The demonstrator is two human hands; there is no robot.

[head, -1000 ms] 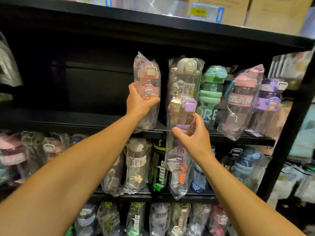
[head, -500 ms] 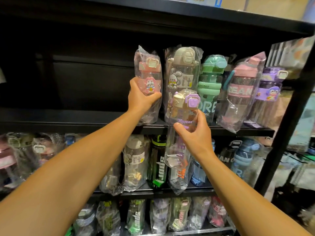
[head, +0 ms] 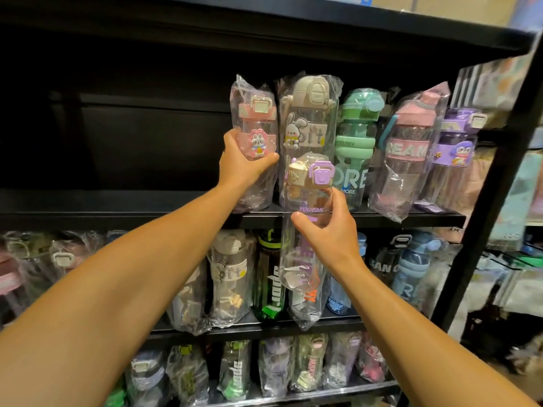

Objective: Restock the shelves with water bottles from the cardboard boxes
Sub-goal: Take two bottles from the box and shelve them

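On the shelf [head: 147, 214] | left hand [head: 241, 165] grips pink bottle [head: 257, 142] | right hand [head: 329, 230] holds purple-lidded bottle [head: 308, 201]

Purple-lid bottle [head: 308, 224] in right hand [head: 332, 230] raised slightly toward shelf [head: 382, 217].

Beyond the black shelf upright [head: 499, 186], on the far right, a stack of flat printed packs [head: 496, 80] leans at the level of the top row. Below it stands a pale teal pack [head: 518, 198], partly cut off by the frame edge. Lower down, clear-wrapped whitish goods [head: 499, 292] sit on a neighbouring rack, too blurred to identify. A dark shape [head: 490, 327] lies near the floor beneath them, with a blurred brownish thing [head: 526, 356] just to its right.
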